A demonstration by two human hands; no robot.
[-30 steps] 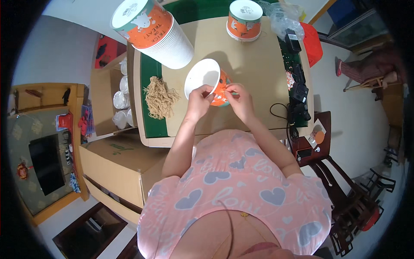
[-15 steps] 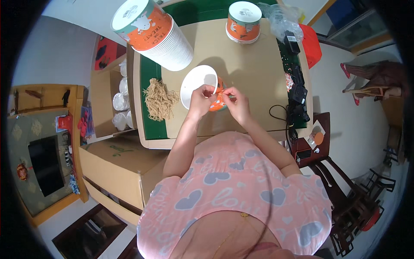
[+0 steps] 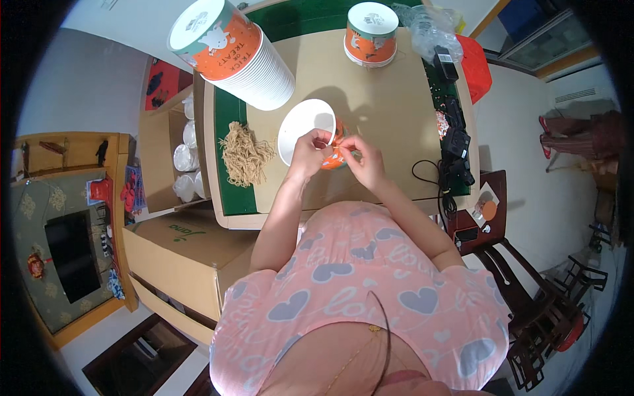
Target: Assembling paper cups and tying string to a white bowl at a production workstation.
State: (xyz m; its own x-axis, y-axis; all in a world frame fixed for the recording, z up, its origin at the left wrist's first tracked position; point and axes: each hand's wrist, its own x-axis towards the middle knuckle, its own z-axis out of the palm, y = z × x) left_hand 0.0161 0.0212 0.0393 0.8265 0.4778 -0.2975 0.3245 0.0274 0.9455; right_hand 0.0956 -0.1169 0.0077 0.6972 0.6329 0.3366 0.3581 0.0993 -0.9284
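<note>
A white-lined paper bucket (image 3: 300, 132) with an orange and green outside lies tipped on the cardboard, its mouth turned to the left and up. My left hand (image 3: 309, 155) is closed on the bucket's rim, fingertips at its near right edge. Against the bucket's printed side, my right hand (image 3: 363, 162) pinches a thin, pale string, mostly hidden by the fingers. Both sets of fingertips almost meet there. To the left lies a loose heap of tan strings (image 3: 244, 155).
A tall stack of nested paper buckets (image 3: 247, 66) stands at the back left, and a shorter upside-down stack (image 3: 371, 36) at the back. Black adapters and cables (image 3: 456, 145) line the table's right side. Cardboard boxes (image 3: 178, 254) stand left of the table.
My fingertips have shifted slightly at the bucket's rim, and the right hand stays pinched. The bucket has barely moved. In the background at right, another person's legs have changed position.
</note>
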